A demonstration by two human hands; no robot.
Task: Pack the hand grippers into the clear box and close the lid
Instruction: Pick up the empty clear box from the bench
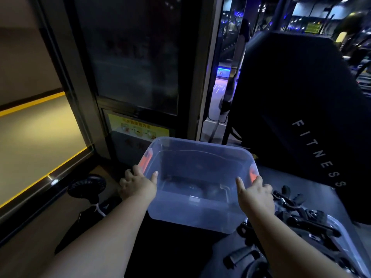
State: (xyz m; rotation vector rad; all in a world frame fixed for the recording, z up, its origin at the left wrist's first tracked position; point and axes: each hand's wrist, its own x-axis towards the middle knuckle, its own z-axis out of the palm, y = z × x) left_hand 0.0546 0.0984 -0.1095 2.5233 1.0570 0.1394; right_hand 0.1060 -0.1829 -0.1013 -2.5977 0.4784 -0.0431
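The clear box point(192, 215) with orange side latches is in the middle of the head view, lidless and with nothing inside it. My left hand point(137, 184) grips its left rim, thumb inside the wall. On the opposite rim my right hand point(256, 194) holds it the same way, beside the orange latch. A heap of black hand grippers point(301, 215) lies at the lower right, partly on a clear lid point(345, 243). Whether the box rests on the dark surface or is lifted off it is unclear.
A black padded seat back marked FITNESS point(297, 109) rises at the right. A dark glass door with a yellow sticker point(136, 127) stands straight ahead. A small black fan point(87, 186) sits on the floor at the left, below a yellow-trimmed wall.
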